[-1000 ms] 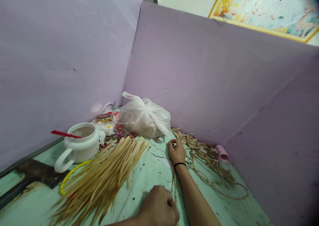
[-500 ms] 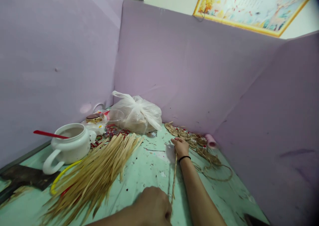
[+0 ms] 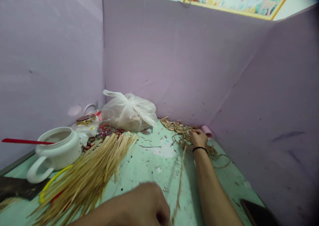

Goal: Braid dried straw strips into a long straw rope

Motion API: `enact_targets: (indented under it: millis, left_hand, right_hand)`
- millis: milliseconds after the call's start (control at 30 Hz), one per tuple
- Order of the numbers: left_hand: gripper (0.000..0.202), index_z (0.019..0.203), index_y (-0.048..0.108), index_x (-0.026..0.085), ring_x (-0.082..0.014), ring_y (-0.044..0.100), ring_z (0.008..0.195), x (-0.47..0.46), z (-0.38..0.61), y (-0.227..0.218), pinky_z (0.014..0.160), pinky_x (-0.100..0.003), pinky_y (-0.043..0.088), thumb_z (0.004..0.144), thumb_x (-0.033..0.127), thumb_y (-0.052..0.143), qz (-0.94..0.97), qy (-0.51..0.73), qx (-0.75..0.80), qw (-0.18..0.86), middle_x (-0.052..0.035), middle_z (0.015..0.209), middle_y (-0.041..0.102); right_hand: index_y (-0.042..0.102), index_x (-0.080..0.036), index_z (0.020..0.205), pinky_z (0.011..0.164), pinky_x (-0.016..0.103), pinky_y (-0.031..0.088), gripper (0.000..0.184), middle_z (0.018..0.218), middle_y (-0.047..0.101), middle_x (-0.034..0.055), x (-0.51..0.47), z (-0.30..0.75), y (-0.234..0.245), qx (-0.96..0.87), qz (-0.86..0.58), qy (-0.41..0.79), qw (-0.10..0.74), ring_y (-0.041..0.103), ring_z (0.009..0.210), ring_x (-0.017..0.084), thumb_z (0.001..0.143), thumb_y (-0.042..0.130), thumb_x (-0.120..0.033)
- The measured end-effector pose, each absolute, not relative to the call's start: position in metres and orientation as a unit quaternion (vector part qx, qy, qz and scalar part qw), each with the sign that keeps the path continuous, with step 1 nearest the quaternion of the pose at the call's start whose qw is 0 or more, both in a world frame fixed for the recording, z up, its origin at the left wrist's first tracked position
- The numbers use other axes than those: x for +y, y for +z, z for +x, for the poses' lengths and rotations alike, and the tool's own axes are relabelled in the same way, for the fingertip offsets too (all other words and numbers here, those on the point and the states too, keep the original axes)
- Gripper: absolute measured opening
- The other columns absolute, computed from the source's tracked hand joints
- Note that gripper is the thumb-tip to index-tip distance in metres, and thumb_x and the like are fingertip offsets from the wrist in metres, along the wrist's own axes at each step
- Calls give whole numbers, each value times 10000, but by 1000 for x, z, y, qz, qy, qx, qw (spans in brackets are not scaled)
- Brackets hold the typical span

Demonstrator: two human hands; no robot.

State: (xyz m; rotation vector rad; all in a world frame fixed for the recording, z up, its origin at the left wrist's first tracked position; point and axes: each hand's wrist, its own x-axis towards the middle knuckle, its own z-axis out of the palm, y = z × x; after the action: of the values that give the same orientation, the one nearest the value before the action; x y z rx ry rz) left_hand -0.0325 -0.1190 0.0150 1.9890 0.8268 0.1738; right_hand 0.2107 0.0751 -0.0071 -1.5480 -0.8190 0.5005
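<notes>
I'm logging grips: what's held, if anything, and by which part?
Left hand apparently holds the cord by its near part; whether the right hand grips anything is unclear.

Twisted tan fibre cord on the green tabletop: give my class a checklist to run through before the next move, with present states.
1. Twisted tan fibre cord laid out without loops: ok where visible.
2. Bare left hand gripping it: cannot tell; the curled fist hides its grasp.
3. Bare right hand holding a strand: cannot tell; it is at the piled tan cords.
4. Piled cords untangled: not ok; loops overlap.
5. Glossy white round pot upright: ok.
</notes>
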Motion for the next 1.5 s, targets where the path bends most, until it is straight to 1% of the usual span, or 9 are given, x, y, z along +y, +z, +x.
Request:
enact_targets:
  millis: [133,400,567,700,833,1033,1133,1300,1500]
  left_hand:
    - [160,467,556,142,-62,314,451,-95,-49,47,452,-175,213,540,149,414,782,197,529,263,44,424,357]
    - [162,477,545,141,-91,393,484,-50,-65,55,471,-181,272,569,230,447,673,373,593,239,32,460,443]
    - [178,510,556,142,-93,413,463,-7,-53,43,458,-187,280,604,255,455,612,396,638,249,26,456,463]
    - [199,628,614,163,-148,536,611,5,-22,30,535,-215,324,658,224,427,702,257,662,51,-31,608,592]
    - [259,817,617,163,-177,578,677,5,9,19,593,-252,364,724,194,378,785,140,598,-82,-85,752,625]
    - [318,952,587,126,-207,587,706,12,23,-3,613,-292,394,744,145,348,847,73,519,-85,-126,847,612]
    - [298,899,602,141,-204,587,697,12,18,-6,619,-295,396,744,157,348,839,72,534,-77,-117,820,611]
    - [284,776,639,159,-209,592,709,16,6,-1,605,-275,380,719,194,364,774,102,621,-63,-107,750,631]
    - [247,710,669,173,-163,560,664,35,-4,-9,556,-226,335,669,236,434,714,239,651,95,-65,700,639]
  right_hand:
    - [604,-152,685,651,267,394,189,693,619,49,59,187,30,-537,-624,119,555,539,693,171,591,575,-313]
    - [606,-130,692,628,238,420,264,705,641,54,31,124,37,-781,-377,399,297,576,684,134,755,470,-347]
    - [537,-146,701,427,185,379,133,524,545,-23,36,142,16,-682,-438,479,339,502,440,80,652,590,-258]
    - [522,-136,608,348,163,284,91,460,486,-35,43,141,1,-613,-514,463,381,428,366,56,641,571,-205]
    - [503,-134,554,379,172,296,278,528,502,-4,48,133,-10,-555,-504,511,422,444,432,62,696,519,-372]
    - [518,-133,538,392,181,255,188,461,422,-43,52,134,-15,-528,-498,529,440,344,413,49,593,591,-298]
    - [534,-132,544,390,184,231,34,442,429,-51,57,137,-16,-489,-529,501,480,327,402,48,530,548,-160]
    - [579,-129,607,382,183,231,99,484,499,-25,56,142,-6,-444,-534,498,519,401,440,68,529,539,-175]
    - [565,-138,722,412,177,324,263,503,544,-30,40,140,3,-521,-441,610,402,486,457,79,475,649,-170]
